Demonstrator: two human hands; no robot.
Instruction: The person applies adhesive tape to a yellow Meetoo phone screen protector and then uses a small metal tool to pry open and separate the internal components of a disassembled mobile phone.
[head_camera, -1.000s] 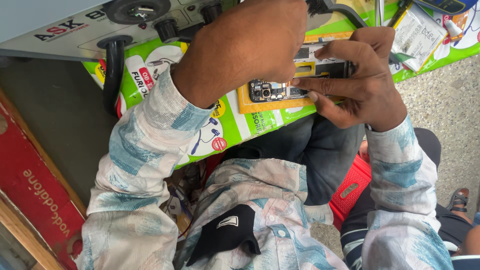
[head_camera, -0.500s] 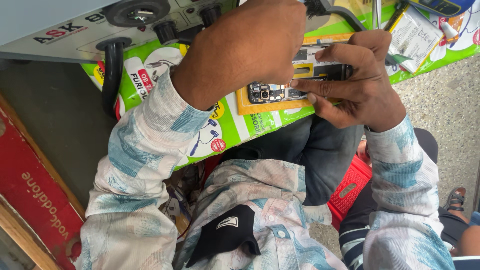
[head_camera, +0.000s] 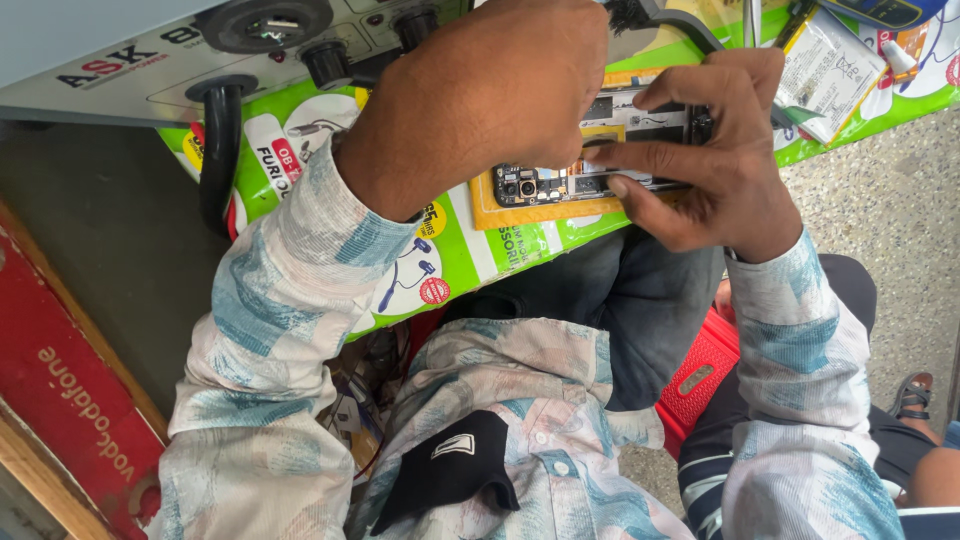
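Observation:
An opened mobile phone (head_camera: 590, 165) with its back off, showing circuit board and camera lenses, lies on an orange mat (head_camera: 520, 210) over a green printed table cover (head_camera: 430, 260). My left hand (head_camera: 490, 100) is bent over the phone's left half, its fingers closed down on the phone and hidden from view. My right hand (head_camera: 705, 160) grips the phone's right end, thumb and fingers wrapped round its edges. Whether either hand also holds a small tool is hidden.
A grey bench unit (head_camera: 180, 50) with knobs and a black cable (head_camera: 220, 150) stands at the top left. A white phone battery (head_camera: 825, 75) lies at the top right. A red board (head_camera: 70, 400) leans at the left; a red stool (head_camera: 700, 370) and another person's sandalled foot (head_camera: 910, 395) are below right.
Both hands stay on the phone. My right hand's fingers have shifted slightly along its right end; the phone has barely moved.

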